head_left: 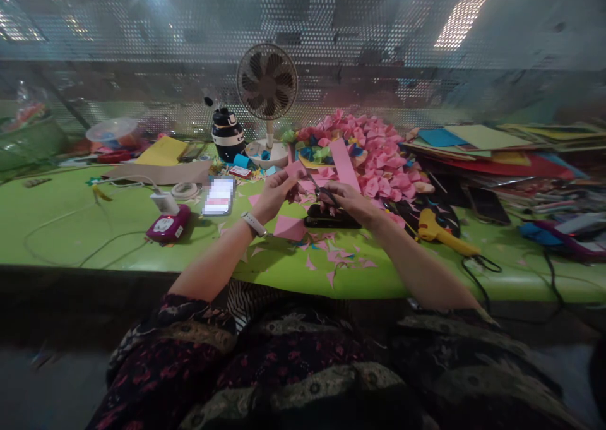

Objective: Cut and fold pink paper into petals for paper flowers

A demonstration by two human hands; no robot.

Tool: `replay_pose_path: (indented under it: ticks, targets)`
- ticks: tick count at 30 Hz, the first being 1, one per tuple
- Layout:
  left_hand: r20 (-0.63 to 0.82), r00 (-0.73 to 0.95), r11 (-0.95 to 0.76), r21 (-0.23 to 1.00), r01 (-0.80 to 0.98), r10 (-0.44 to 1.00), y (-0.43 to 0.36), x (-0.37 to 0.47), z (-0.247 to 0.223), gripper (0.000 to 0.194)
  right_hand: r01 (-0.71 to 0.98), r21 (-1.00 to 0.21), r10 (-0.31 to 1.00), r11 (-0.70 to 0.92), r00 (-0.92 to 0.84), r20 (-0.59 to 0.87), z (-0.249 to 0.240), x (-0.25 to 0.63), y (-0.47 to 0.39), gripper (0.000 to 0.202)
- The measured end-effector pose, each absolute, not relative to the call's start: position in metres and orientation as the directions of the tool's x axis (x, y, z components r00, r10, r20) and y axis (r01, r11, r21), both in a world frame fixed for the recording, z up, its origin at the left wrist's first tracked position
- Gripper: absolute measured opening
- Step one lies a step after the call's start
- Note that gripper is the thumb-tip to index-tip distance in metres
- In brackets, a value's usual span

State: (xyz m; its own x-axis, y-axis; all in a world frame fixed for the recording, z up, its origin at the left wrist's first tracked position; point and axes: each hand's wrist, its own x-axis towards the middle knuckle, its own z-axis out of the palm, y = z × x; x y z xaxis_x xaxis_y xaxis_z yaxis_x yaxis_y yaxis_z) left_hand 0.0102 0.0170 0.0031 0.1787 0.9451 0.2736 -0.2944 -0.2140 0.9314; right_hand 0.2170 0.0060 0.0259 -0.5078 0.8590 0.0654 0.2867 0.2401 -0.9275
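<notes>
Between the thumb and fingers of my left hand [276,193] is a small piece of pink paper [296,168]. My right hand [345,201] is closed around the handles of a pair of scissors [316,187], whose blades point up and left toward that paper. Beneath my right hand lies a black stapler [331,218]. A pink paper square [290,228] rests left of the stapler, and small pink and blue offcuts [338,255] are scattered in front of it. Behind my hands leans a long pink paper strip [344,163].
A large heap of folded pink paper flowers [364,143] fills the back. A small fan [267,81] and black-and-white bottle [228,134] stand behind my hands. At right are a yellow glue gun [445,233] and stacked coloured paper [478,138]; at left, a phone [219,196] and purple socket box [168,224].
</notes>
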Motion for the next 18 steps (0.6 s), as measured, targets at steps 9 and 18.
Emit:
replay_pose_path:
  ticks: [9, 18]
  targets:
    - [0.242, 0.163, -0.192, 0.943, -0.272, 0.957, 0.0166, 0.0122, 0.0027, 0.028, 0.322, -0.905, 0.867, 0.279, -0.489, 0.093, 0.0248, 0.2153, 0.0087, 0.047]
    - [0.251, 0.150, -0.199, 0.935, -0.292, 0.956, 0.0154, 0.0140, 0.0028, 0.026, 0.331, -0.904, 0.867, 0.271, -0.491, 0.081, 0.0267, 0.2156, 0.0065, 0.046]
